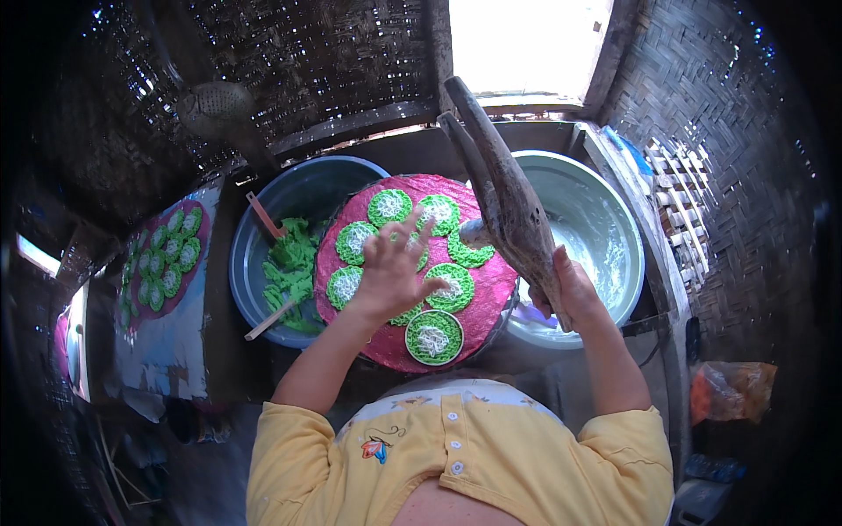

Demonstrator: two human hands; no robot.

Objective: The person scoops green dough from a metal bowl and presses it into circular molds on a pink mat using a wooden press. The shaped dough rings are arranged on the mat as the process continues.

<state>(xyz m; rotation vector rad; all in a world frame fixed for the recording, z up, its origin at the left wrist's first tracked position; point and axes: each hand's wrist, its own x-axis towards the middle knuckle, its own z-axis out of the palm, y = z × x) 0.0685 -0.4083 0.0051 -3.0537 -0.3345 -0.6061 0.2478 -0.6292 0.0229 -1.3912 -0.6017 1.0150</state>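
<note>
My left hand (pixel 392 267) hovers with spread fingers over a round pink tray (pixel 487 302) that carries several green leaf discs topped with white noodle nests (pixel 433 337). My right hand (pixel 561 289) grips the lower end of a long curved wooden press lever (pixel 504 193), which reaches up and back over the tray's right side. The lever's metal head (pixel 474 232) sits just right of my left fingertips.
A blue basin (pixel 254 237) holding green leaf pieces and two sticks stands left of the tray. A grey basin (pixel 605 219) with white liquid stands at the right. Another pink tray of green discs (pixel 167 254) lies far left. Woven bamboo walls surround everything.
</note>
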